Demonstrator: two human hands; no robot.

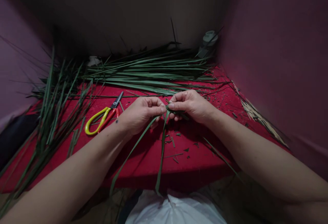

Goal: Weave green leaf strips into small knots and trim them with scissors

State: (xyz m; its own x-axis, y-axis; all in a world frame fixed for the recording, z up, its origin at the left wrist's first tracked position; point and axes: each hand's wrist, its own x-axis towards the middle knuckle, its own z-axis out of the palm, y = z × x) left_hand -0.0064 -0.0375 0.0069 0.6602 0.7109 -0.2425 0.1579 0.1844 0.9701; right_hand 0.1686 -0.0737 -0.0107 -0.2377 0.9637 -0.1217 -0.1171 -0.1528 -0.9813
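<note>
Between my two hands is a small piece of folded or knotted green leaf strips [167, 112], from which long loose ends hang down over the table's front edge. My left hand [145, 111] pinches its left side with thumb and forefinger. From the right, my right hand [191, 106] grips the same piece, thumb on top and fingers curled beneath. The fingers hide much of the knot. Just left of my left hand lie scissors [105, 114] with one yellow and one red handle, blades pointing away from me.
Long green leaves [148, 68] are heaped across the back of the red-covered table [143, 155], and more leaves [51, 114] spread down the left side. A pale container [208, 42] stands at the back right. Thin pale sticks [261, 119] lie along the right edge. Leaf scraps [176, 142] litter the cloth.
</note>
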